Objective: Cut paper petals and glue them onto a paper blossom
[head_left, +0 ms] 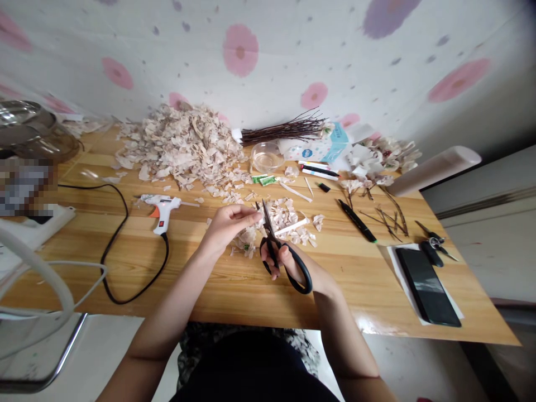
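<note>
My right hand grips a pair of black-handled scissors, their blades parted and pointing away from me. Just left of the blades, my left hand pinches a small pale dried petal piece, partly covered by the fingers. Beneath both hands lies a scatter of cut pale petals with a white strip among them. A large heap of dried petals rises behind my left hand.
A white glue gun with a black cord lies left. Behind are a clear bowl, twigs and a tissue pack. A black marker, loose twigs, keys and a phone lie right.
</note>
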Motion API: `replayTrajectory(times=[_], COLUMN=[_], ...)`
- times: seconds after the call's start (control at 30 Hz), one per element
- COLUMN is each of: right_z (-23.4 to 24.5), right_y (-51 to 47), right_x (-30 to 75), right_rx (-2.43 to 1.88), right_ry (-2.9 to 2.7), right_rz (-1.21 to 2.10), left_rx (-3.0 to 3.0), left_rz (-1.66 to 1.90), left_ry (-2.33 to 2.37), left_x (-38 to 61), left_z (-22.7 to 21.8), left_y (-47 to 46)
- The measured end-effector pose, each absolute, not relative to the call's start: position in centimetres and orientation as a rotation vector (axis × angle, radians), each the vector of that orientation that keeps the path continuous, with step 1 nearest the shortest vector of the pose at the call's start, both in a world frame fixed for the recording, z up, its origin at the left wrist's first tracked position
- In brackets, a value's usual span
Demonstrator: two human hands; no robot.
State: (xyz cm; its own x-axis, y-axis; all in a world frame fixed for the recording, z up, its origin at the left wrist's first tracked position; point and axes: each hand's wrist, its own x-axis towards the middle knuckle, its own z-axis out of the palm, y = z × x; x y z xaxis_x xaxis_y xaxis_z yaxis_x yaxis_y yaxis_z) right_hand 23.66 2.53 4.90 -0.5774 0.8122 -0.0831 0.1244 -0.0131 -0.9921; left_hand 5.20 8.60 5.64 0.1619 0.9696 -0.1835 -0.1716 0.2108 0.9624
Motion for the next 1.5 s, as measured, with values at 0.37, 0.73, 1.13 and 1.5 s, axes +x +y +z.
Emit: replayTrajectory(times=[0.37,0.73,1.13,1.5], right_z=[5.3,5.3,4.9,4.3], right_y=[2.5,2.5,3.4,4.2], right_x=[23.5,23.2,22.7,22.4], right_rx=[-1.02,-1.064,-1.257,-1.007], right_ry=[-1.685,-1.552,-1.306,-0.978], right_rz=[1.654,1.739,1.511,1.505], left_rx=[0.99,0.998,1.139,2.162], left_rz=[1.009,1.016,1.027,1.587], left_ry=[1.089,1.089,1.043,0.811], left_x=[5.0,4.9,5.0,5.7], left_z=[5.9,5.7,5.2,6.2], left_y=[8.7,8.7,8.7,7.7])
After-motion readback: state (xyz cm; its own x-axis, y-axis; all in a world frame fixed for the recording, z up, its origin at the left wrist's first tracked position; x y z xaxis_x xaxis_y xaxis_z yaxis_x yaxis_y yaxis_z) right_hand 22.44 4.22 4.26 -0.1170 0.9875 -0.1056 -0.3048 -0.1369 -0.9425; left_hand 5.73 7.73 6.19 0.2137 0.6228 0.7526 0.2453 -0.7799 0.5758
